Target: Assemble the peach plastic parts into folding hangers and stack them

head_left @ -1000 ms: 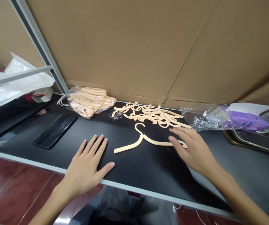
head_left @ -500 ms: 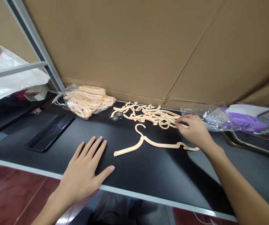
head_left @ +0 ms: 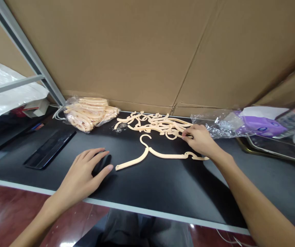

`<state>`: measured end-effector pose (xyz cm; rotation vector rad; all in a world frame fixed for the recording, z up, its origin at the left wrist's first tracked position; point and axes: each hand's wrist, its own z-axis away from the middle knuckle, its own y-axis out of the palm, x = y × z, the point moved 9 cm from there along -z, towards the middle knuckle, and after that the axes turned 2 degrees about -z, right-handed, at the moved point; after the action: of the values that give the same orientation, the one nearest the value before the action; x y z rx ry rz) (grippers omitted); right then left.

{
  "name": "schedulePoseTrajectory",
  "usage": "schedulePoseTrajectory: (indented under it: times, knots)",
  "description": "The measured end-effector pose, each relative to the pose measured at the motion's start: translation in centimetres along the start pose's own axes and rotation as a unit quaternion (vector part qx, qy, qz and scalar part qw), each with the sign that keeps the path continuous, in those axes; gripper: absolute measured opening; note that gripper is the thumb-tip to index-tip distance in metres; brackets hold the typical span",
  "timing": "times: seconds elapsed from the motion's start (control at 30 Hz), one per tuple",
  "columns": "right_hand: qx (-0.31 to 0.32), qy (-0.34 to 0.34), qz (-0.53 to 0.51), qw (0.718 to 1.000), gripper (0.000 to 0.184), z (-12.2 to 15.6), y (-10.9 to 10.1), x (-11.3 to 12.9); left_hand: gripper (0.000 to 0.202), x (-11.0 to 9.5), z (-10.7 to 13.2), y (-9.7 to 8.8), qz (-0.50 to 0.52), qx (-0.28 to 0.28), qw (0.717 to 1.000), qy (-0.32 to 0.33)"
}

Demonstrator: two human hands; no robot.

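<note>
Cream plastic hanger parts lie on a black tabletop. In front, a hook (head_left: 144,140), a left arm piece (head_left: 133,162) and a right arm piece (head_left: 168,156) are set out in a hanger shape. A small hooked piece (head_left: 197,158) lies at the right arm's end. My right hand (head_left: 200,139) pinches a cream hanger piece (head_left: 179,136) at the right edge of a loose pile of hanger parts (head_left: 152,125). My left hand (head_left: 85,171) is raised slightly off the table near the left arm piece's end, fingers curved, thumb apart, holding nothing.
A clear bag of hanger parts (head_left: 88,111) lies at the back left, with a dark flat panel (head_left: 49,149) in front. Clear plastic wrap (head_left: 211,123) and a purple packet (head_left: 263,126) lie at right. Cardboard (head_left: 127,51) stands behind; a metal frame post (head_left: 24,44) rises at left.
My left hand has lifted from lying flat, its fingers now curved. My right hand stays at the pile's right edge, fingers pinched. The whole view has shifted slightly.
</note>
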<state>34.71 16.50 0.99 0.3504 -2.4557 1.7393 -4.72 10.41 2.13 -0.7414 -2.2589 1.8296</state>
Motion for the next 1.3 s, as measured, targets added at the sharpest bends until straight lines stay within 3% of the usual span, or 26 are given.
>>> schedulePoseTrajectory:
  times: [0.13,0.23,0.3,0.33,0.4,0.47,0.57,0.67,0.83,0.97,1.03,1.13,1.2,1.3]
  knots:
    - [-0.003,0.001,-0.024,1.0,0.015,0.0,-1.3,0.4,0.042,-1.6,-1.9,-1.9,0.041,-0.053,0.998,0.021]
    - [-0.027,-0.009,-0.057,0.998,0.016,0.3,-3.0,2.5,0.033,-3.8,-3.0,-3.4,0.083,-0.102,0.991,0.039]
    - [-0.058,-0.023,-0.091,0.994,0.016,1.0,-4.1,5.3,0.028,-5.8,-3.8,-3.3,0.128,-0.095,0.986,0.049]
    - [-0.11,-0.049,-0.125,0.985,0.015,1.7,-5.2,7.3,0.029,-6.8,-4.2,-3.0,0.163,-0.079,0.982,0.049]
    - [-0.182,-0.157,-0.135,0.961,0.014,3.9,-6.5,12.3,0.038,-8.5,-5.0,-2.4,0.252,-0.065,0.965,0.028]
    - [-0.224,-0.275,-0.101,0.929,0.017,6.6,-6.8,17.2,0.042,-10.2,-5.5,-1.9,0.339,-0.06,0.939,0.02]
    - [-0.272,-0.361,-0.066,0.889,0.017,9.5,-6.7,20.9,0.024,-11.8,-6.1,-1.4,0.474,-0.067,0.878,-0.002]
    - [-0.265,-0.385,-0.048,0.883,0.019,10.2,-6.1,22.0,0.024,-11.7,-6.3,-0.9,0.551,-0.071,0.83,-0.059]
    - [-0.228,-0.401,-0.097,0.882,0.014,10.2,-5.6,22.4,0.027,-10.8,-6.5,-0.8,0.578,-0.049,0.811,-0.076]
    - [-0.206,-0.384,-0.158,0.886,0.017,9.9,-5.5,21.8,0.029,-8.6,-6.5,-2.0,0.624,-0.058,0.776,-0.068]
    - [-0.169,-0.343,-0.146,0.912,0.022,8.8,-4.5,20.9,0.031,-7.2,-6.4,-2.8,0.596,-0.06,0.798,-0.066]
    - [-0.044,-0.305,-0.102,0.946,0.029,7.3,-1.5,19.9,0.03,-6.2,-5.8,-2.3,0.503,0.023,0.862,-0.062]
    - [0.031,-0.299,-0.093,0.949,0.03,6.8,0.2,19.5,0.036,-5.3,-5.1,-1.7,0.443,0.054,0.892,-0.07]
    - [0.063,-0.273,-0.108,0.954,0.026,5.9,0.8,18.6,0.038,-4.7,-4.0,-0.7,0.379,0.077,0.92,-0.062]
